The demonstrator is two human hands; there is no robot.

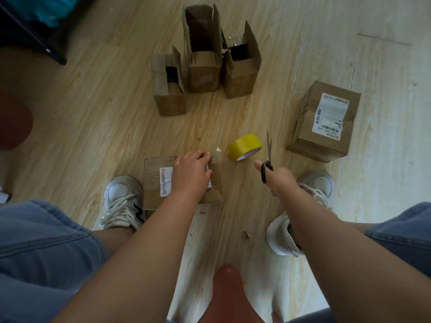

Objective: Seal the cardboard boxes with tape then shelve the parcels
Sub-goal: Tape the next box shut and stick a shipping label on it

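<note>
Head view: left hand rests on the small box at 6 o'clock, fingers curled onto a clear tape strip at its far edge. Right hand grips scissors, blades pointing to 12. Yellow tape roll lies on the floor between the hands. Three open boxes at 12, labelled box at 2.

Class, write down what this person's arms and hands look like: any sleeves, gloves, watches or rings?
The left forearm and right forearm are bare, with no sleeve in view. The left hand and right hand wear no gloves, and no watch, bracelet or ring shows on the sides facing the camera.
</note>
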